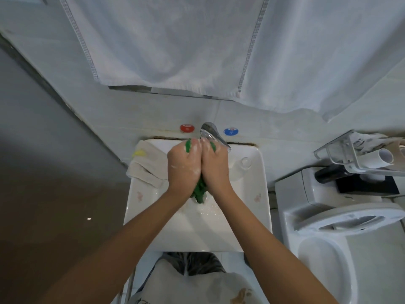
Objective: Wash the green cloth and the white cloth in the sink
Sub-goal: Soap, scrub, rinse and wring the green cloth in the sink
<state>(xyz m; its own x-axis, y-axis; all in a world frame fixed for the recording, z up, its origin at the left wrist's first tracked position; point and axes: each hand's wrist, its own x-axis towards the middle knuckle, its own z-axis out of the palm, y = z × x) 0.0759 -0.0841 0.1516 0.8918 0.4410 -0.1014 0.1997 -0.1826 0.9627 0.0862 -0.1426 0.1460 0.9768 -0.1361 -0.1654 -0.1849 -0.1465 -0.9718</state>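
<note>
Head view, frame centre: a bunched green cloth (199, 191) is gripped by both soapy hands, left hand (183, 166) and right hand (215, 166), over the white ceramic sink (252, 207). A folded white cloth (146, 170) is draped on the sink's left rim. Scrubbing is best kept low over the basin so suds are contained.

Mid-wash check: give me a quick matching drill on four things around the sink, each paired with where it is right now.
Things:
1. green cloth
2. white cloth
3. tap
4. toilet

Places:
A. beside the sink, on the person's right
B. squeezed between both soapy hands
C. on the sink's far left corner
D. at the back of the sink, between the red and blue knobs

Pairs: 1-B, 2-C, 3-D, 4-A
</note>
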